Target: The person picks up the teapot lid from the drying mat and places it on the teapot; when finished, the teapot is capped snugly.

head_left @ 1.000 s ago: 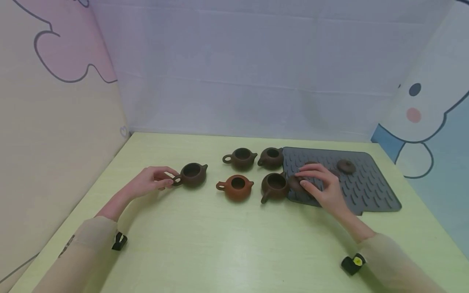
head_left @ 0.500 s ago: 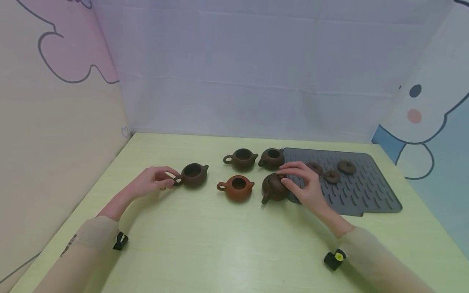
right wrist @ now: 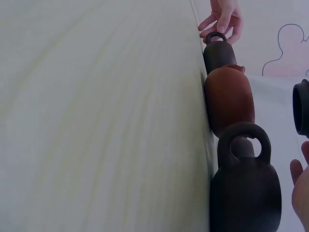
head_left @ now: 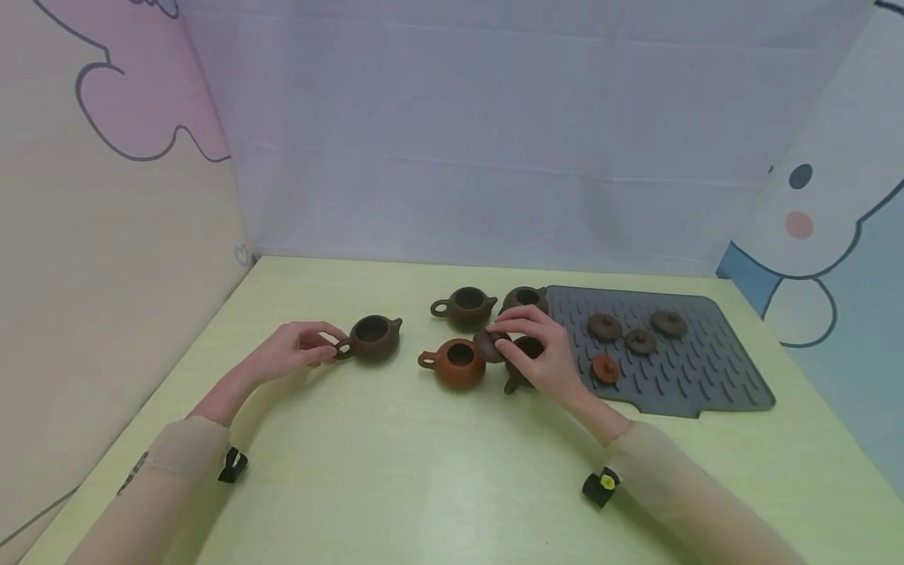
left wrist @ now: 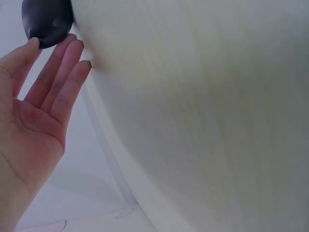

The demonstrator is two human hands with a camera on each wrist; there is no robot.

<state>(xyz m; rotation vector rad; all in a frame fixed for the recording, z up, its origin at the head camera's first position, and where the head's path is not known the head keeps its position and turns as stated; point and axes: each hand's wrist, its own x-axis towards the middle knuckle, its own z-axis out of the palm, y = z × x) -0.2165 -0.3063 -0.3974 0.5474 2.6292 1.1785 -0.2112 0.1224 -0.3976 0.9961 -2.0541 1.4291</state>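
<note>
My left hand [head_left: 293, 348] pinches the loop handle of a dark brown lidless teapot [head_left: 376, 351], which stands on the table; the left wrist view shows its rounded body [left wrist: 48, 17] at the fingertips. My right hand [head_left: 542, 351] grips a dark brown teapot lid [head_left: 487, 346] between thumb and fingers, raised near the right side of a reddish-orange lidless teapot [head_left: 457, 378]. Another dark teapot [head_left: 517, 380] sits partly behind the right hand. In the right wrist view the held lid [right wrist: 301, 108] shows at the right edge, above the teapots' level.
Two more dark lidless teapots stand behind, one at centre [head_left: 469, 312] and one partly covered by the right hand [head_left: 519, 295]. On the grey ridged mat [head_left: 706, 384] lie three dark lids [head_left: 605, 327] and an orange lid [head_left: 605, 369]. Fabric walls border the table.
My right hand has carried the dark lid leftward from the mat's edge, past the nearer dark teapot, toward the orange one. The orange lid has come into view. My left hand keeps its place.
</note>
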